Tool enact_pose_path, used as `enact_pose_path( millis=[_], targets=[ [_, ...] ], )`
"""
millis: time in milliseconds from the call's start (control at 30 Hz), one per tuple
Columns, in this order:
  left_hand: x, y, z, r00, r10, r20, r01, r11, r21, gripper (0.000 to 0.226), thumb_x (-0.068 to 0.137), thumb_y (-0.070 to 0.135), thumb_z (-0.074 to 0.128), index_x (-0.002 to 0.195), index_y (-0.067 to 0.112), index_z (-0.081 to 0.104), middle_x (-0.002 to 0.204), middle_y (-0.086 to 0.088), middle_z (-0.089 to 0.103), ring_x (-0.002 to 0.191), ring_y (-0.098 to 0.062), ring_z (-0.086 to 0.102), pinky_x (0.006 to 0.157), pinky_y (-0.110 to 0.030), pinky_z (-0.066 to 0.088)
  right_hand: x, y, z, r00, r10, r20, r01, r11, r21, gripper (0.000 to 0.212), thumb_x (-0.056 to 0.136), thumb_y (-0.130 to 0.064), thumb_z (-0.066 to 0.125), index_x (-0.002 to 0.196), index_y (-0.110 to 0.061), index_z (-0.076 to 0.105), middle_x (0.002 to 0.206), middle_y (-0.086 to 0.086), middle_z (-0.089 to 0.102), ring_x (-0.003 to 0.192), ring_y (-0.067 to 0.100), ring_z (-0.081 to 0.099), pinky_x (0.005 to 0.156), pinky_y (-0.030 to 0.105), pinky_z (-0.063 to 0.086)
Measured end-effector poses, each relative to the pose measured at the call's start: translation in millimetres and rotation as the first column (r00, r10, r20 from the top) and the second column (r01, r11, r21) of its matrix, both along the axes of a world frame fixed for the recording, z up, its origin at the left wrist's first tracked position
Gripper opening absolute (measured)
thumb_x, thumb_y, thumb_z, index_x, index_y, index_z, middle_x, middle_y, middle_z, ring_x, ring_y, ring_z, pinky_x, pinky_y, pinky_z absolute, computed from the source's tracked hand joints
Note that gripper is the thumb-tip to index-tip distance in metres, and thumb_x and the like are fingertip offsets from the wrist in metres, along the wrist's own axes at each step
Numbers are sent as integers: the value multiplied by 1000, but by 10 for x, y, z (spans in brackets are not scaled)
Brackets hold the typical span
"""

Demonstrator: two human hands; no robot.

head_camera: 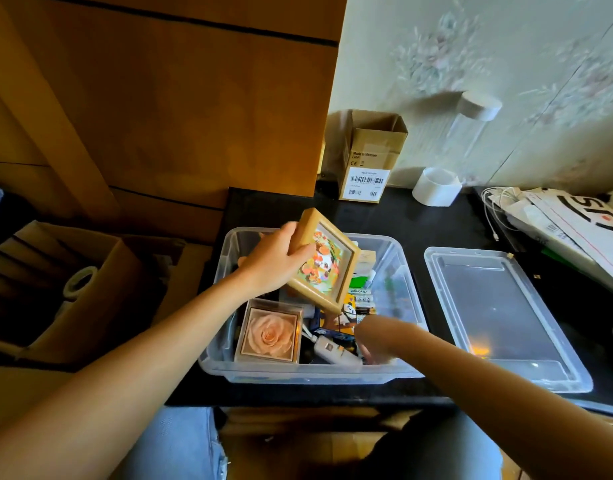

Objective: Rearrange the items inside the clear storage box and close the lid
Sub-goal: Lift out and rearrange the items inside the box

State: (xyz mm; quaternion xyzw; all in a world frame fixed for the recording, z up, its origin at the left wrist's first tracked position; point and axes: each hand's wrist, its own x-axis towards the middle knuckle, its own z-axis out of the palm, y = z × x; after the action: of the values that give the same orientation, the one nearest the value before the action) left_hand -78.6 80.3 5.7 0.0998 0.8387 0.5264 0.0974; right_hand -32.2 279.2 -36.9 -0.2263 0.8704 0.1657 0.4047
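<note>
— Where are my hands?
— Your left hand (274, 263) grips a wooden picture frame (324, 261), tilted above the clear storage box (398, 268) on the black table (419, 220). Your right hand (374, 344) reaches inside the box; its grip is blurred, I cannot tell.
— The lid?
— The lid (499, 313) lies just right of the box.

Clear glossy plastic box (398, 268) and lid (499, 317), wooden picture frame (343, 271), matt cardboard carton (371, 157)

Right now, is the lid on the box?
No, the lid lies flat on the counter to the right of the open box.
</note>
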Motion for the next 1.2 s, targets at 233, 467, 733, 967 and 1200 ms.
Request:
enact_pose_path(
  millis=[233,467,733,967,1200],
  targets=[
    [15,6,-92,999,-14,45,11,998,65,37,94,35,53,126,20,44,116,0,61,96,-13,66,76,-34,59,4,40,4,997,50,-54,-51,998,-28,26,89,-8,56,113,-1,61,111,14,62,94,25,57,82,29,46],
    [58,31,-70,999,43,6,-43,993,111,31,95,28,52,123,15,47,115,-4,62,98,-15,65,78,-36,58,3,45,99,988,70,-138,-69,998,9,39,86,-12,63,122,-2,54,116,13,60,105,27,58,84,31,47],
    [81,26,-22,997,74,-28,-71,993,95,31,95,29,53,123,15,49,112,-3,63,96,-13,65,73,-28,58,-319,67,82,852,-152,-502,132,988,-76,27,91,-12,58,118,-8,58,111,6,63,99,18,62,81,24,49],
    [86,-38,-22,998,69,-11,-66,987,147,30,95,27,54,123,17,49,113,0,63,96,-11,66,75,-32,59,-439,30,-74,778,-280,-562,211,960,-186,28,93,-12,55,120,-7,58,109,7,64,96,17,64,83,25,50],
    [99,-81,-43,999,41,-2,-40,980,194,24,95,26,55,118,22,49,104,9,63,90,-4,66,65,-20,56,-468,-7,-94,751,-288,-594,199,957,-213,27,92,-13,58,119,-10,60,109,5,65,97,17,63,83,25,50]
  ],
)
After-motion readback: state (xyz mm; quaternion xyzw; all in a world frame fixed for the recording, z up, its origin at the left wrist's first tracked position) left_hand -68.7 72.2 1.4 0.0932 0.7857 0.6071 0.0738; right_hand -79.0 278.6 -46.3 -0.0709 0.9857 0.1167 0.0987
